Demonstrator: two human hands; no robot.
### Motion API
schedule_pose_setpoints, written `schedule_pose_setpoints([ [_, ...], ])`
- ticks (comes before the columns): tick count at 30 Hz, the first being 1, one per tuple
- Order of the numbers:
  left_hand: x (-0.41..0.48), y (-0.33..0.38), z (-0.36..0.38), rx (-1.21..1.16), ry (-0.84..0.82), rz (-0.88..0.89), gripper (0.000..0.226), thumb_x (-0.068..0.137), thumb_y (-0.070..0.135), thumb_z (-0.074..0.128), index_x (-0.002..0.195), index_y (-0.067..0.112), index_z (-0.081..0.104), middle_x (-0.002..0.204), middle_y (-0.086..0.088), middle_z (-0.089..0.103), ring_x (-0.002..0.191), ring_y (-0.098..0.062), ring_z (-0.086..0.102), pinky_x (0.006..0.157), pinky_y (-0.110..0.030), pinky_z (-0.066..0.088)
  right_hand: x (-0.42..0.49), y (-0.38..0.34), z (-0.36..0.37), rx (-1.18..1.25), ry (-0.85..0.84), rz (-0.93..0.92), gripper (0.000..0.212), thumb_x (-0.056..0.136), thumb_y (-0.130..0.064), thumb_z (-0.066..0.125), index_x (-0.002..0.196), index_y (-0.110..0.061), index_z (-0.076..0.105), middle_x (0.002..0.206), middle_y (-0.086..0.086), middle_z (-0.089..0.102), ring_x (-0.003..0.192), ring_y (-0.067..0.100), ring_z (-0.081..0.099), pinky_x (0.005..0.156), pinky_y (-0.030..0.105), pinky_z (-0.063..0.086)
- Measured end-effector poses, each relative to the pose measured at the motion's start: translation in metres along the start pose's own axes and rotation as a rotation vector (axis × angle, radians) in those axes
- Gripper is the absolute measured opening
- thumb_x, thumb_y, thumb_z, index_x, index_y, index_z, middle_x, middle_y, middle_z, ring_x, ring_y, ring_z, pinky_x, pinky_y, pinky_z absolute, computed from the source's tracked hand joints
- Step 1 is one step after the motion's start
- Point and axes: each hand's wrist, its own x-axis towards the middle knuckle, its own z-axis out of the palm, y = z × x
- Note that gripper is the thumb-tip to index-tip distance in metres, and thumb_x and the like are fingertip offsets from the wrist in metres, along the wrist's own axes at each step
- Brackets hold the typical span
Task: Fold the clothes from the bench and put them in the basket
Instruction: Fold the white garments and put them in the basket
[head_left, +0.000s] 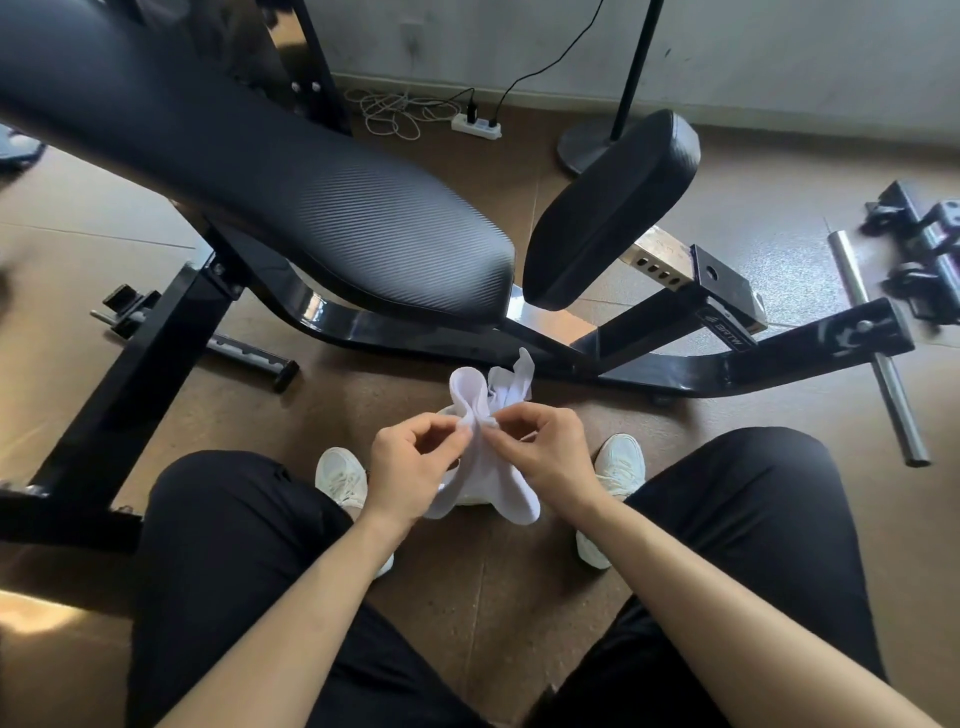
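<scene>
Black trousers (234, 545) nearest, left hand (410, 470) with curled fingers pinching white socks (498, 486), socks bunched between both sets of fingertips, right hand (550, 452) pinching them too, black bench (322, 208) beyond the fingers, steel bar (888, 384) far right of them.

White socks (488, 467), white shoes (343, 475) — black ribbed-pattern bench (322, 208), black trousers (234, 545), brown floor (493, 582).
</scene>
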Motion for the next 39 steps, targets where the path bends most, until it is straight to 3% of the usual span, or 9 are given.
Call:
schedule_pose_setpoints([
  [8, -0.002, -0.003, 0.001, 0.017, -0.025, -0.017, 0.025, 0.084, 0.037, 0.079, 0.107, 0.027, 0.077, 0.099, 0.013, 0.077, 0.094, -0.006, 0.073, 0.079, -0.027, 0.063, -0.004, 0.000, 0.006, 0.044, -0.067, 0.027, 0.021, 0.095, -0.011, 0.069, 0.112, -0.015, 0.079, 0.097, -0.005, 0.078, 0.088, 0.011, 0.074, 0.079, 0.035, 0.063],
  [13, 0.000, -0.003, 0.000, 0.062, 0.014, -0.008, 0.023, 0.082, 0.034, 0.082, 0.101, 0.025, 0.073, 0.093, 0.014, 0.074, 0.088, -0.003, 0.070, 0.072, -0.021, 0.061, -0.006, -0.006, 0.006, 0.104, -0.231, 0.023, 0.042, 0.084, -0.004, 0.054, 0.114, -0.020, 0.078, 0.102, -0.007, 0.073, 0.091, 0.007, 0.066, 0.078, 0.017, 0.051],
  [18, 0.001, -0.006, -0.005, 0.046, -0.014, 0.009, 0.015, 0.090, 0.030, 0.075, 0.102, 0.022, 0.074, 0.094, 0.014, 0.074, 0.092, -0.003, 0.068, 0.078, -0.029, 0.062, 0.007, -0.001, -0.008, -0.023, 0.077, -0.019, 0.026, 0.084, -0.003, 0.071, 0.104, -0.020, 0.073, 0.100, -0.008, 0.071, 0.089, 0.006, 0.066, 0.074, 0.022, 0.055],
  [23, 0.004, -0.004, -0.019, -0.071, -0.135, 0.050, 0.012, 0.092, 0.017, 0.074, 0.103, 0.020, 0.072, 0.098, 0.009, 0.074, 0.099, -0.017, 0.070, 0.083, -0.038, 0.061, 0.028, 0.025, -0.029, -0.096, -0.136, 0.134, 0.086, 0.077, -0.024, 0.084, 0.149, -0.035, 0.040, 0.149, -0.012, 0.048, 0.137, 0.011, 0.042, 0.110, 0.032, 0.038],
  [25, 0.005, -0.002, -0.024, -0.110, -0.167, 0.063, 0.014, 0.092, 0.010, 0.073, 0.103, 0.019, 0.071, 0.100, 0.006, 0.074, 0.099, -0.015, 0.070, 0.083, -0.035, 0.060, 0.033, 0.028, -0.035, -0.044, -0.251, 0.171, 0.094, 0.077, -0.026, 0.086, 0.154, -0.039, 0.033, 0.151, -0.010, 0.048, 0.141, 0.012, 0.039, 0.114, 0.036, 0.033],
  [27, 0.005, -0.001, -0.028, -0.110, -0.184, 0.091, 0.018, 0.091, 0.007, 0.073, 0.101, 0.022, 0.071, 0.099, 0.006, 0.074, 0.099, -0.016, 0.070, 0.084, -0.026, 0.057, 0.037, 0.028, -0.037, -0.003, -0.304, 0.160, 0.077, 0.080, -0.023, 0.086, 0.146, -0.036, 0.048, 0.136, -0.009, 0.063, 0.131, 0.012, 0.053, 0.113, 0.042, 0.040],
  [31, 0.008, -0.003, -0.035, -0.049, -0.122, 0.082, 0.022, 0.091, 0.012, 0.073, 0.099, 0.032, 0.069, 0.097, 0.011, 0.073, 0.099, -0.016, 0.070, 0.082, -0.020, 0.056, 0.035, 0.017, -0.037, 0.030, -0.256, 0.125, 0.014, 0.085, -0.014, 0.081, 0.098, -0.016, 0.076, 0.096, 0.002, 0.078, 0.096, 0.022, 0.073, 0.095, 0.051, 0.057],
  [36, 0.009, 0.002, -0.035, 0.003, 0.153, 0.181, 0.016, 0.094, 0.012, 0.070, 0.105, 0.025, 0.067, 0.101, 0.007, 0.071, 0.096, -0.011, 0.068, 0.082, -0.017, 0.055, 0.027, 0.002, -0.031, 0.164, -0.086, -0.024, 0.007, 0.089, -0.015, 0.078, 0.094, -0.016, 0.074, 0.092, 0.001, 0.077, 0.093, 0.021, 0.073, 0.092, 0.037, 0.058],
  [39, 0.015, -0.011, -0.034, 0.113, 0.037, 0.012, 0.014, 0.095, 0.013, 0.069, 0.103, 0.024, 0.066, 0.100, 0.005, 0.071, 0.098, -0.011, 0.067, 0.083, -0.026, 0.057, 0.028, 0.011, -0.028, -0.069, -0.220, 0.052, 0.008, 0.089, -0.016, 0.078, 0.090, -0.018, 0.071, 0.088, -0.003, 0.075, 0.087, 0.015, 0.072, 0.087, 0.041, 0.060],
])
